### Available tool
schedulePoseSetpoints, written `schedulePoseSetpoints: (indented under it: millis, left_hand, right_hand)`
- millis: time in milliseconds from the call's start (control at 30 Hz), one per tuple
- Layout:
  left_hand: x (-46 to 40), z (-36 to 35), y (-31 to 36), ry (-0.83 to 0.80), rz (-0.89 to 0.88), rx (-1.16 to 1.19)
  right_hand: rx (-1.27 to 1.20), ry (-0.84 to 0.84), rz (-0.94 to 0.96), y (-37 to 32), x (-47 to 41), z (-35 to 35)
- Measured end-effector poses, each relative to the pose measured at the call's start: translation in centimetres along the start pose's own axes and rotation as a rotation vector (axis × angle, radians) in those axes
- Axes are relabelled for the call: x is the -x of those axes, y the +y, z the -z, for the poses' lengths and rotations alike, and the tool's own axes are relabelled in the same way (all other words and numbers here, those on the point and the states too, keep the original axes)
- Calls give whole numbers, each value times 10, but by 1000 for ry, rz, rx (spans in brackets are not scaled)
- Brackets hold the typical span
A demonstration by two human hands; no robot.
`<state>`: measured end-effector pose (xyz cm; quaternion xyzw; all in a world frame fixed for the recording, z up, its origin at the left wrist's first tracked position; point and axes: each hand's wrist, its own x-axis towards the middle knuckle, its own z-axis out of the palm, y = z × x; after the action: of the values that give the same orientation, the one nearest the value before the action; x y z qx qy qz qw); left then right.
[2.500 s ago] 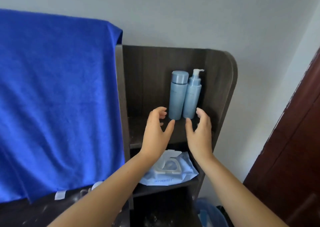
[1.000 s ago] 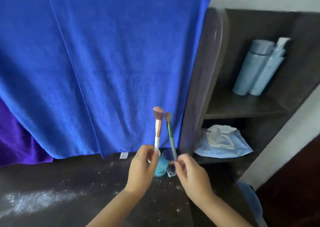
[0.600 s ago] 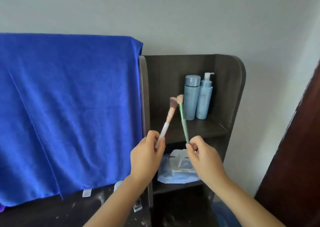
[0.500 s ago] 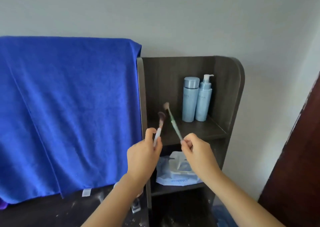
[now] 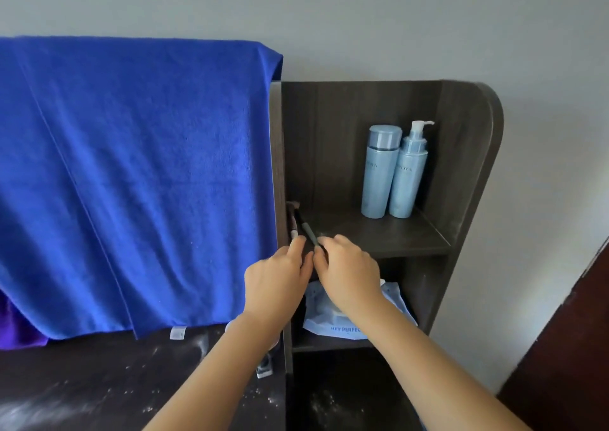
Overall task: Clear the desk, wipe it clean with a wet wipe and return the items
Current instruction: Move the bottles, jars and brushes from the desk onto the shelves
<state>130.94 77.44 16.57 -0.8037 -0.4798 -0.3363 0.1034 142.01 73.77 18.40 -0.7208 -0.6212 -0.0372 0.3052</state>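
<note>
Two makeup brushes lie on the upper shelf [image 5: 379, 236] of the dark wooden shelf unit [image 5: 468, 167], close to its left wall. The pink brush [image 5: 293, 219] lies right against that wall. The green brush [image 5: 309, 231] lies just beside it on the right. Both are long and thin. Their bristle ends point toward the back left corner of the shelf, and their handles point toward the front edge.

The left hand [image 5: 276, 282] pinches the white end of the pink brush with its fingertips. The right hand [image 5: 349, 269] pinches the handle end of the green brush. The two hands are side by side and almost touching, at the front edge of the shelf.

At the back right corner of the same shelf, two light blue bottles stand upright and touch each other. The capped bottle [image 5: 379, 173] is on the left and the pump bottle [image 5: 408, 173] is on the right.

On the lower shelf lies a light blue pack of wet wipes [image 5: 346, 327], partly hidden behind the right wrist.

A big blue towel [image 5: 131, 167] hangs to the left of the shelf unit. Below it is the dark desk [image 5: 99, 387], with white dust and specks on it. A small item near the desk's right edge is mostly hidden by the left arm.
</note>
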Motion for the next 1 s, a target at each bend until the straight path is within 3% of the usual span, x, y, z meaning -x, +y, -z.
schedulePoseSetpoints:
  millis: [200, 300, 400, 500, 633, 833, 1000]
  left_hand:
    - [30, 5, -31, 117, -80, 172]
    - [53, -1, -64, 72, 59, 248]
    - [78, -17, -96, -65, 297, 304]
    - [105, -40, -126, -219, 507, 304]
    - [141, -84, -160, -449, 523, 344]
    - [152, -131, -168, -586, 495, 439]
    - [153, -156, -165, -554, 487, 473]
  right_hand:
    - [-298, 125, -140, 19, 21, 10]
    - [-517, 239, -283, 36, 45, 3]
    - [-603, 165, -390, 41, 77, -32]
    - [-576, -113, -435, 36, 106, -91]
    - [-462, -414, -425, 13, 123, -174]
    - [-277, -376, -456, -15, 116, -257]
    - [-149, -238, -506, -19, 113, -281]
